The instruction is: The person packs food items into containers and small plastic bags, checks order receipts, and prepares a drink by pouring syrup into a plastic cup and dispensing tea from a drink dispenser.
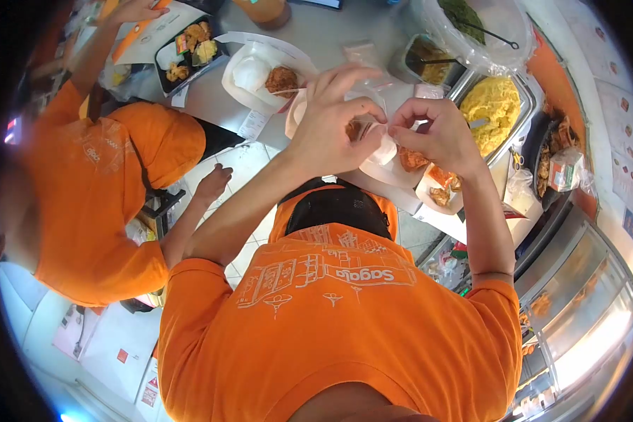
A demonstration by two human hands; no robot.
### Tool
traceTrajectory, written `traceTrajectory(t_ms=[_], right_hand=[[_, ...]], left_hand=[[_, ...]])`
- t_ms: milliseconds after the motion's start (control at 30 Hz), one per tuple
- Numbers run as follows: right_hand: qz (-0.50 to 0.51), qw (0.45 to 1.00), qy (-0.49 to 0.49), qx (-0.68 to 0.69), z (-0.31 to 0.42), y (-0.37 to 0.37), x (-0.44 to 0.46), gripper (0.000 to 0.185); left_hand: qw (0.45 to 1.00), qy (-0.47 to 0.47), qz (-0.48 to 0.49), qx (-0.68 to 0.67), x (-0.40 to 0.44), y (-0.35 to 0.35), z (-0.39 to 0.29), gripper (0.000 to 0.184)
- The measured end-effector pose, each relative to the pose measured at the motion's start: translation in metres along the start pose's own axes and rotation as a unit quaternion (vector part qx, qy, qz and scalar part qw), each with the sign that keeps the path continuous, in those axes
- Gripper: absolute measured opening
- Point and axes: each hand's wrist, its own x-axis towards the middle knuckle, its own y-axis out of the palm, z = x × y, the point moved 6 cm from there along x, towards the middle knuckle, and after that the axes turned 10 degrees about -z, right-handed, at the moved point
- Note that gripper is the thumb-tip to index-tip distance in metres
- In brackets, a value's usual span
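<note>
My left hand (337, 126) is closed in a pinch above the table, thumb against forefinger, other fingers raised. Close beside it, my right hand (432, 133) also pinches with bent fingers. Between the fingertips is a thin piece of clear plastic, perhaps a small bag, mostly hidden by the fingers. Below the hands sits a paper box with white rice (385, 151) and fried chicken (411, 159), partly covered. Another paper box (429, 200) with chicken pieces is nearer my body. To the left, an open paper box (233, 83) holds a rice mound and a browned chicken piece.
A metal tray (527, 105) of yellow food stands at right, with a bag-lined tub (503, 60) of green food behind it. A black pan (545, 158) and glass display case (587, 281) are farther right. At left, a co-worker in orange (95, 204) stands by a black tray (213, 60).
</note>
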Motion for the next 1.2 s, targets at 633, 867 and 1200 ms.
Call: traceTrajectory(t_ms=[633,867,1200], right_hand=[[-0.056,0.989,-0.064,-0.117,0.014,0.017,0.029,0.016],[-0.016,0.997,-0.017,-0.07,0.016,0.026,0.035,0.019],[-0.05,0.963,-0.224,-0.143,0.017,0.039,0.036,0.017]], left_hand=[[0.989,-0.132,0.036,-0.05,-0.003,0.001,0.025,0.02],[0.986,-0.115,0.03,-0.115,-0.001,-0.005,0.037,0.019],[0.999,-0.031,0.013,-0.034,0.0,0.0,0.036,0.011]])
